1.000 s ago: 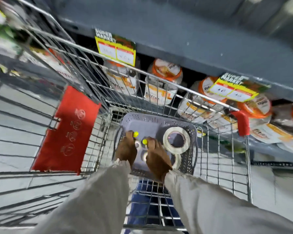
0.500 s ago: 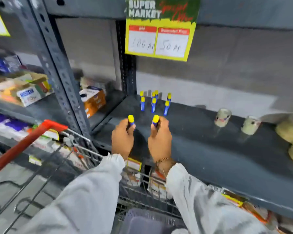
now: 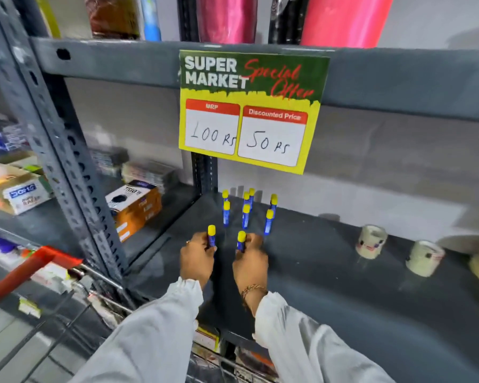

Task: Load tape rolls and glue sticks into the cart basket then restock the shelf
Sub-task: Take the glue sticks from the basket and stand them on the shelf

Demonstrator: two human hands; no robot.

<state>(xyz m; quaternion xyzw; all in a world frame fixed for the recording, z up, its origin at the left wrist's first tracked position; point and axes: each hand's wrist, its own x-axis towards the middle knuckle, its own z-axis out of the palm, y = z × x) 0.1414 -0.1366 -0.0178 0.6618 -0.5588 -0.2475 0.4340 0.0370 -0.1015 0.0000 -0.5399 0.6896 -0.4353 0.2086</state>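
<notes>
Since 1.0 s ago: hands out of cart basket, now over shelf (image 3: 329, 272). Left hand (image 3: 197, 258) grips glue stick (image 3: 211, 235); right hand (image 3: 250, 262) grips second glue stick (image 3: 241, 240), both upright, just before standing glue sticks (image 3: 246, 210). Restock phase under way; tape rolls (image 3: 371, 241) at right.

A yellow and green price sign (image 3: 253, 110) hangs from the shelf edge (image 3: 398, 78). It reads "SUPER MARKET" and "Special Offer", with "MRP" above a handwritten "100 Rs" and "Discounted Price" above "50 Rs". An orange box (image 3: 134, 207) reads "TRIO". Other packaging is too blurred to read.
</notes>
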